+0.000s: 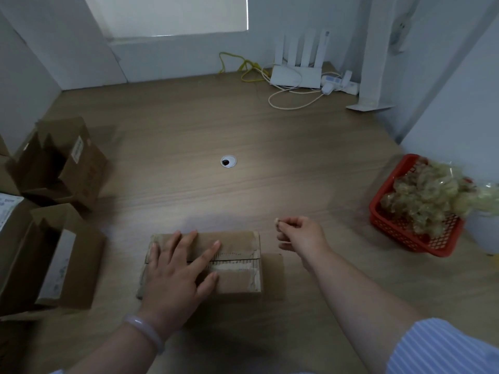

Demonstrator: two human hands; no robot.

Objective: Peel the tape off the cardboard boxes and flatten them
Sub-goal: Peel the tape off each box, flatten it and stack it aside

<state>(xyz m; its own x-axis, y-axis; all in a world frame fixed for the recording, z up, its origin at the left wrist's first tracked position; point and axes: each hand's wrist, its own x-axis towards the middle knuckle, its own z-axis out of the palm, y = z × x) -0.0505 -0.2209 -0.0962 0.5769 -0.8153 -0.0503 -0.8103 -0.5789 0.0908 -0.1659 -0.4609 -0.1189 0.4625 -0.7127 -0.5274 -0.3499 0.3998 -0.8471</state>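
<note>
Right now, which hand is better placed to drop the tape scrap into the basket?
Right: the right hand pinches the tape scrap near the red basket; left hand lies flat on the box.

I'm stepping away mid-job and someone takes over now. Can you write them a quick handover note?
Left hand presses flat on the box at the table centre.
Right hand pinches a small scrap of tape, held up beside the box.
Peeled tape fills the red basket on the right.
Left to do: drop the scrap, clear what tape looks left on the box, flatten it, then the open boxes on the left.
</note>
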